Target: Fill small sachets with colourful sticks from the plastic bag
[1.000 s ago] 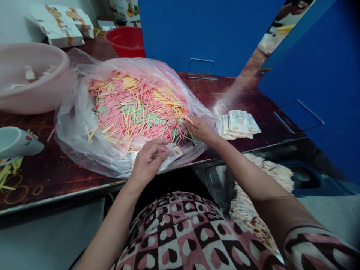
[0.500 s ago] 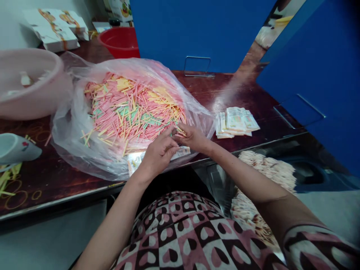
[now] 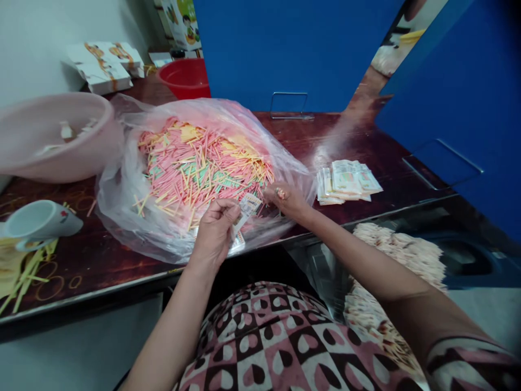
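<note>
My left hand (image 3: 217, 225) pinches a small printed plastic packet (image 3: 249, 206) between thumb and fingers, in front of the big bag. Just right of it, my right hand (image 3: 288, 201) is curled closed, with the ends of a small bunch of thin coloured sticks (image 3: 280, 193) showing in the fist. Behind both hands lies an open clear plastic bag (image 3: 118, 222), holding a heap of loose pink, yellow and green sticks (image 3: 203, 163). Another printed packet (image 3: 236, 245) lies partly hidden below my left hand.
A stack of printed packets (image 3: 350, 180) lies on the dark table (image 3: 109, 260) to the right. Left stand a pink basin (image 3: 57, 163) and a tipped white mug (image 3: 52, 220). A red basin (image 3: 185, 79) and blue panels (image 3: 277, 49) stand behind. More packets (image 3: 394, 250) are piled below the table edge.
My hands, close together before, have moved apart. The left has gone left and lifted a packet into view; the right has shifted slightly right with its sticks. The view has also shifted slightly.
</note>
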